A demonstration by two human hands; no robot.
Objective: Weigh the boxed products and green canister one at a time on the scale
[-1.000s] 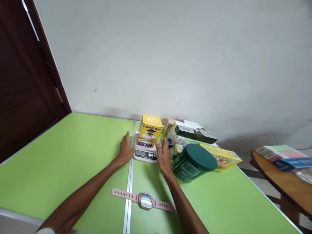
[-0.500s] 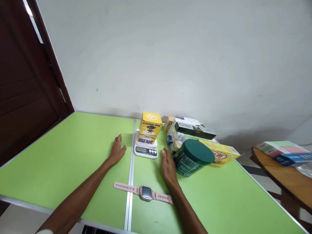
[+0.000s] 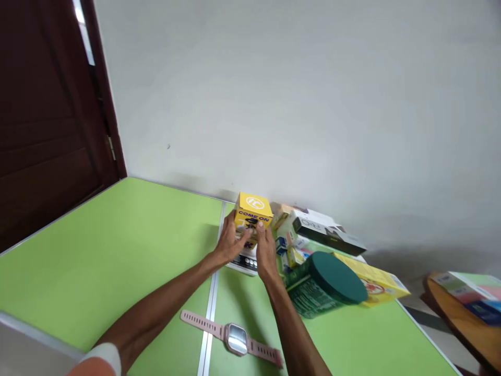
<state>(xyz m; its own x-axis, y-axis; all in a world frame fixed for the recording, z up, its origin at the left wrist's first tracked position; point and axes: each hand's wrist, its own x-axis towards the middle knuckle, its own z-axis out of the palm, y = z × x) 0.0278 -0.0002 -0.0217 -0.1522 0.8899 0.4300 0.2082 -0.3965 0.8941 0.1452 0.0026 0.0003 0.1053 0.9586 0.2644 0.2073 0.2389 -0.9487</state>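
Observation:
A yellow box point(image 3: 254, 202) with "COME ON" printed on it stands upright on a small white kitchen scale point(image 3: 243, 265). My left hand point(image 3: 229, 241) is around the box's left side, its thumb across the front. On the right side my right hand point(image 3: 266, 249) presses against it, thumb also on the front face. Between them the hands grip the box; they hide its lower part and some of the scale. Nearer to me lies a pink smartwatch point(image 3: 236, 338) with its strap stretched out flat.
Right of the scale stands a dark green canister point(image 3: 329, 287), beside a yellow carton point(image 3: 385, 284) and several stacked boxes point(image 3: 329, 233). The wall runs behind the green table point(image 3: 148, 250). A round wooden table point(image 3: 450, 300) with boxes is at far right.
Both hands have moved in from either side of the scale and closed on the yellow box. The view has shifted slightly.

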